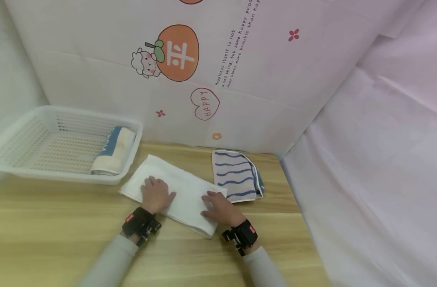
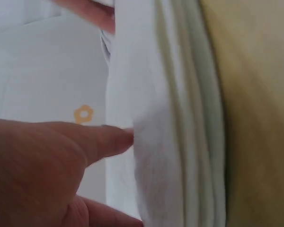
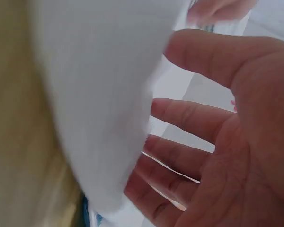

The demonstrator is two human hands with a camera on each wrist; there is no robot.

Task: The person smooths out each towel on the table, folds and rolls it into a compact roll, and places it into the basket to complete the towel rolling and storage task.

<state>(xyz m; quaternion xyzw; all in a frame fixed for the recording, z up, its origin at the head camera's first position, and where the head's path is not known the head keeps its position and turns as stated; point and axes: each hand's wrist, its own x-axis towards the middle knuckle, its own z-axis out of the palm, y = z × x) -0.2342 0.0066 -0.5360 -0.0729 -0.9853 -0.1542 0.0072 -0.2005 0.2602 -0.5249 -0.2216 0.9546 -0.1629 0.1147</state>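
A folded white towel (image 1: pixel 184 191) lies at a slant on the wooden table, its stacked layers showing along the near edge in the left wrist view. My left hand (image 1: pixel 155 195) rests on the towel's left part, fingers spread and thumb pointing right. On the right part, my right hand (image 1: pixel 221 208) touches the top with its fingertips. In the right wrist view the fingers (image 3: pixel 180 116) are apart and relaxed, their tips right at the towel's surface. Just behind the towel's right end is a folded cloth with blue wavy stripes (image 1: pixel 234 173).
A white plastic basket (image 1: pixel 71 177) stands at the back left, with a rolled cream and blue towel (image 1: pixel 114 151) at its right end. A printed white sheet (image 1: pixel 261 99) rises behind the table (image 1: pixel 78 231), and a white cloth wall (image 1: pixel 376 167) stands on the right.
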